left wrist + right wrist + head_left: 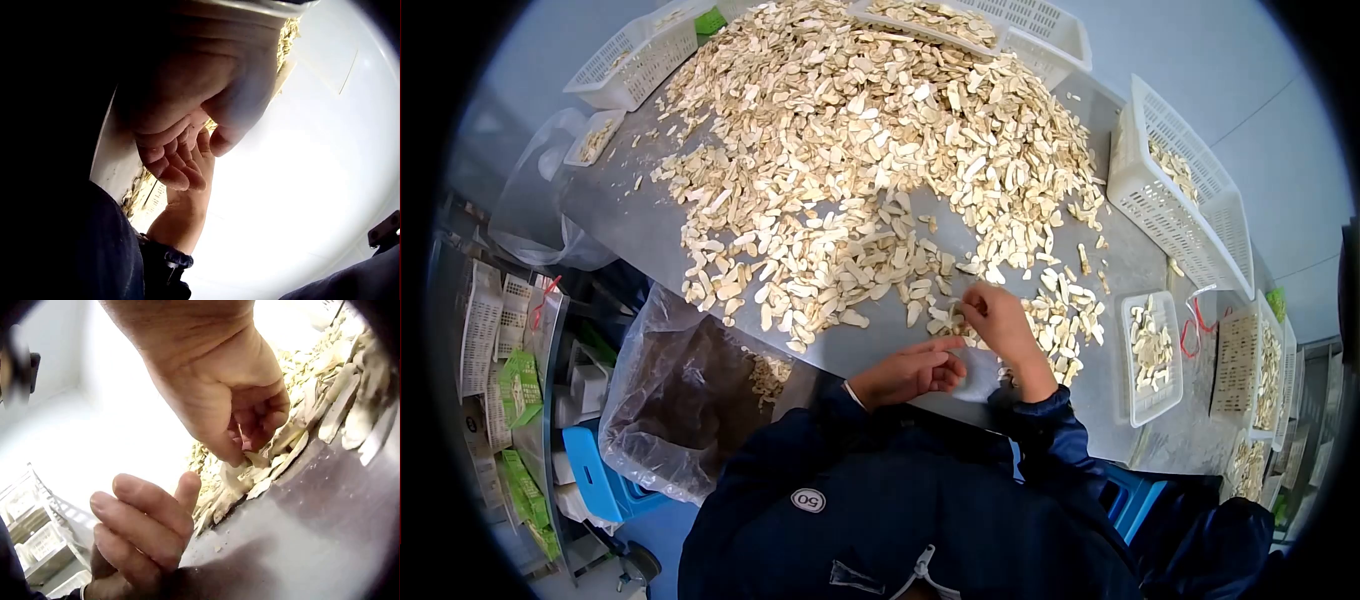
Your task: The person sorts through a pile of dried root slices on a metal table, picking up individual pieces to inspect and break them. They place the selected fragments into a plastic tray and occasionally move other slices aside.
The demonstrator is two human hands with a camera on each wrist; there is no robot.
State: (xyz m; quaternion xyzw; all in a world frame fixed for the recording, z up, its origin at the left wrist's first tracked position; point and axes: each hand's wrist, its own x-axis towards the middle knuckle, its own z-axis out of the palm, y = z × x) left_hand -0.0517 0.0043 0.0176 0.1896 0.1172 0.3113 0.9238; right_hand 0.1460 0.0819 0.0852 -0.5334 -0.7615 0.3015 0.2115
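Note:
Pale dried slices lie in a broad heap over the metal table. My right hand reaches down at the near edge of the heap. In the right wrist view its thumb and curled fingers pinch a small dried slice among the others. My left hand hovers just to its left, over the table's near edge. Its palm is turned up and its fingers are loosely bent, with nothing seen in them in the left wrist view, where the palm is in shadow.
A small white tray with slices stands on the right, near a large white basket. More baskets line the far edge. At the lower left, a plastic-lined bin with slices stands below the table edge, close to a blue stool.

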